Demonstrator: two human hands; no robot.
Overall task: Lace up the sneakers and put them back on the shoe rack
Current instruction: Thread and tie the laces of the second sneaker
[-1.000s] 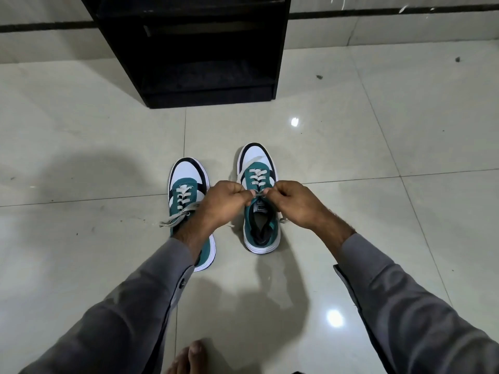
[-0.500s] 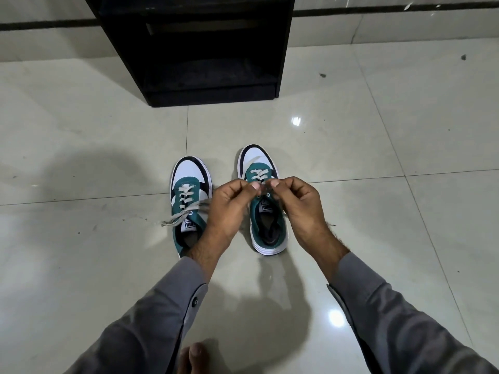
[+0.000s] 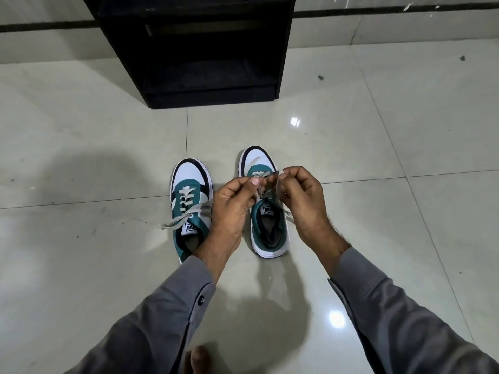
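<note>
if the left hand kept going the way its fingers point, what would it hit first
Probably the right hand: the left hand points across the lace, their fingertips nearly meeting above the right sneaker. Depth is unclear.

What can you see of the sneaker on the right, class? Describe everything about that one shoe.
The right sneaker stands upright on the tiled floor, toe towards the black shoe rack. It has a white toe with dark trim, a teal upper, a white sole and a dark lining. The left hand and right hand pinch its pale laces above the tongue.
</note>
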